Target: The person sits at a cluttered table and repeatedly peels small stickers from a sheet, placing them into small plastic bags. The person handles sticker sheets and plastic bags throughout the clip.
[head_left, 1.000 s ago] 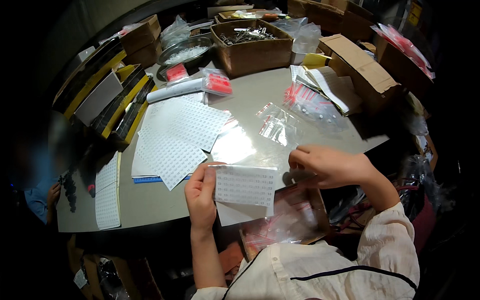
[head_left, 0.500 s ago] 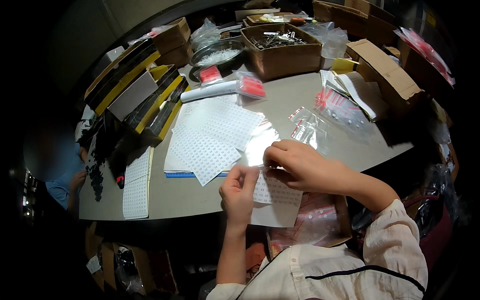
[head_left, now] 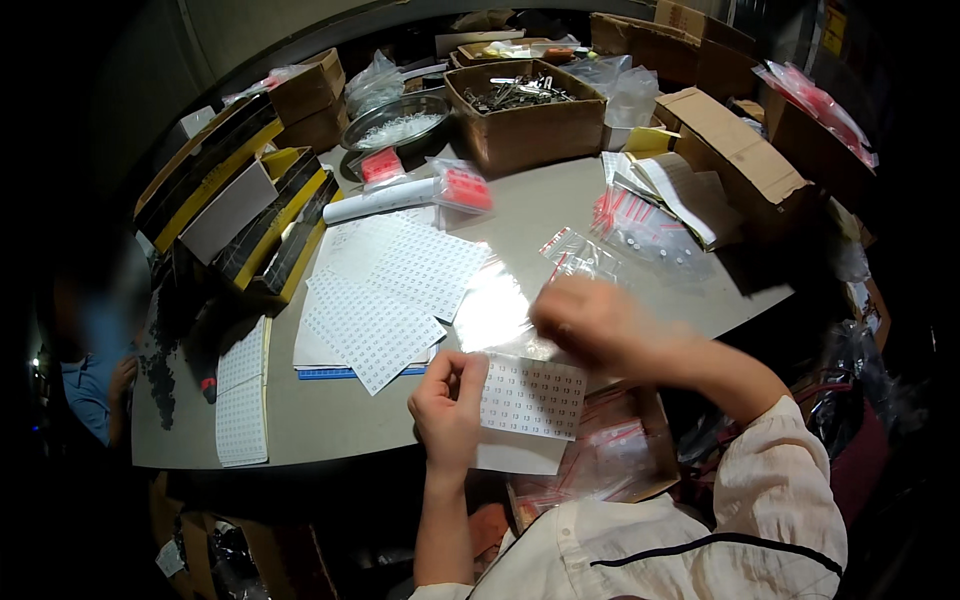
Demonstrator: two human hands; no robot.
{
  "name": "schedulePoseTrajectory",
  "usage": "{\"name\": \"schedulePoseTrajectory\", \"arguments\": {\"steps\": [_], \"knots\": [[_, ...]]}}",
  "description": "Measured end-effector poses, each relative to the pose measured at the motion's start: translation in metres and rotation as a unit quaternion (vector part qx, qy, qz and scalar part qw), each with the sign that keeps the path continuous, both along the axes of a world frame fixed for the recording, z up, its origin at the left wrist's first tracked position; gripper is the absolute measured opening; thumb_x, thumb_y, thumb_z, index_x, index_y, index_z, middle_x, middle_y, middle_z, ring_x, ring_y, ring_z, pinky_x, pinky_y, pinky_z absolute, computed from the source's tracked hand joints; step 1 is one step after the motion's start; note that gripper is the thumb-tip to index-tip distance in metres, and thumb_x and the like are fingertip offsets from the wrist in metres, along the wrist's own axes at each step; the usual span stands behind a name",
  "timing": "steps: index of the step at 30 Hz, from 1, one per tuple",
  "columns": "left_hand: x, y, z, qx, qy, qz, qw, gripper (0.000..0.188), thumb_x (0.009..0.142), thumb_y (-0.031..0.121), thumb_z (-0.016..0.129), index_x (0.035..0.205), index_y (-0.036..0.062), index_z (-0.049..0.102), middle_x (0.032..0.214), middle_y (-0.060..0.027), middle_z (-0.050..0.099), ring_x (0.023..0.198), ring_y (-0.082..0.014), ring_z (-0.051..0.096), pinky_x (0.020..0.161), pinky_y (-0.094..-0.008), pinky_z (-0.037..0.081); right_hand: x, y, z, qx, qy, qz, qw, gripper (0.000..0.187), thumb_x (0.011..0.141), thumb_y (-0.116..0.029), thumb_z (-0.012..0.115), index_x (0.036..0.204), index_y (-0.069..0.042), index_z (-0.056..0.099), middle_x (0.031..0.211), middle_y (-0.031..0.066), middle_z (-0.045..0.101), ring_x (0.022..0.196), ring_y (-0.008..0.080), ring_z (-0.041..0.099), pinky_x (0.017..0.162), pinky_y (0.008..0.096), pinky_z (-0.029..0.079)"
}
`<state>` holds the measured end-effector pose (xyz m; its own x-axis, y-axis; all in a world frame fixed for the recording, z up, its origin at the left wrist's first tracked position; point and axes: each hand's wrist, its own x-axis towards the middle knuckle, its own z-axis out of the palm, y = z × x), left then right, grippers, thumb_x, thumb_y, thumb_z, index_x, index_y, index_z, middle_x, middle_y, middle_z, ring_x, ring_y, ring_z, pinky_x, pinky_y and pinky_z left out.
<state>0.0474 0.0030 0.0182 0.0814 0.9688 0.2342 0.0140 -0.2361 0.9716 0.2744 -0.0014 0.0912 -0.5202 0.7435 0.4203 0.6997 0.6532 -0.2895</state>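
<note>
My left hand (head_left: pixel 446 412) pinches the upper left edge of a white sheet of small printed stickers (head_left: pixel 533 398) between thumb and fingers. A plain white backing part (head_left: pixel 515 455) hangs below the printed rows. Just above the sheet's upper right corner is my right hand (head_left: pixel 585 318), apart from it and blurred by motion. Its fingers look curled closed; whatever they hold, if anything, is hidden. Beyond it lie clear zip bags (head_left: pixel 580 252) with red strips and a shiny clear plastic piece (head_left: pixel 492 308).
More printed sheets (head_left: pixel 375 325) lie on the left over a blue-edged pad. A box of metal parts (head_left: pixel 530 125), a bowl of clear pieces (head_left: pixel 400 125) and black-and-yellow boxes (head_left: pixel 215 200) stand farther back. An open box of bags (head_left: pixel 655 455) sits by my lap. Another person's hand (head_left: pixel 122 378) shows far left.
My right hand has moved off the sheet's top edge, up and to the right. The left hand still holds the sheet, and more of its printed rows show. The whole view has shifted slightly.
</note>
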Motion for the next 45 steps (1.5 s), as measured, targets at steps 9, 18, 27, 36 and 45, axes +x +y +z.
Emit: {"name": "schedulePoseTrajectory", "arguments": {"steps": [9,18,27,36,45], "knots": [[0.001,0.001,0.002,0.014,0.026,-0.008,1.0,0.018,0.094,0.011,0.069,0.083,-0.0019,0.064,0.065,0.0045,0.055,0.061,-0.0019,0.046,0.055,-0.0209,0.035,0.1,0.063,-0.008,-0.218,-0.187,-0.104,0.952,0.022,0.084,-0.017,0.068,0.093,0.003,0.063,0.079,0.0191,0.065,0.077,0.0368,0.065,0.069,0.0438,0.049],[-0.006,0.001,-0.002,-0.007,0.007,-0.022,1.0,0.016,0.094,0.01,0.068,0.084,-0.002,0.064,0.069,0.0055,0.057,0.064,-0.0014,0.048,0.057,-0.0199,0.037,0.102,0.06,0.0,-0.295,-0.171,-0.098,0.935,0.024,0.087,-0.021,0.071,0.095,0.001,0.064,0.081,0.0145,0.067,0.077,0.0284,0.067,0.07,0.0395,0.051],[-0.006,0.001,-0.001,-0.019,-0.041,-0.034,0.998,0.015,0.095,0.01,0.067,0.086,-0.0018,0.065,0.07,0.0046,0.059,0.064,-0.0015,0.049,0.058,-0.019,0.038,0.119,0.085,-0.004,-0.266,-0.062,-0.087,0.958,0.02,0.082,-0.008,0.067,0.098,0.001,0.059,0.08,0.0122,0.062,0.075,0.0239,0.062,0.067,0.0365,0.048],[-0.005,0.0,0.001,-0.027,-0.053,-0.032,0.998,0.014,0.095,0.009,0.067,0.086,-0.0017,0.065,0.071,0.0053,0.058,0.064,-0.0007,0.048,0.058,-0.0187,0.036,0.102,0.099,-0.014,-0.24,-0.03,-0.042,0.969,0.019,0.08,-0.008,0.068,0.095,-0.001,0.058,0.08,0.014,0.063,0.076,0.0279,0.066,0.069,0.0388,0.053],[-0.005,0.0,0.005,-0.031,-0.091,-0.058,0.994,0.014,0.096,0.009,0.065,0.086,-0.0003,0.063,0.072,0.0059,0.056,0.063,-0.0008,0.046,0.057,-0.0184,0.035,0.108,0.109,-0.017,-0.219,-0.184,-0.19,0.939,0.05,0.083,-0.041,0.078,0.096,0.003,0.061,0.087,0.0213,0.066,0.083,0.0387,0.066,0.072,0.0449,0.05]]}}
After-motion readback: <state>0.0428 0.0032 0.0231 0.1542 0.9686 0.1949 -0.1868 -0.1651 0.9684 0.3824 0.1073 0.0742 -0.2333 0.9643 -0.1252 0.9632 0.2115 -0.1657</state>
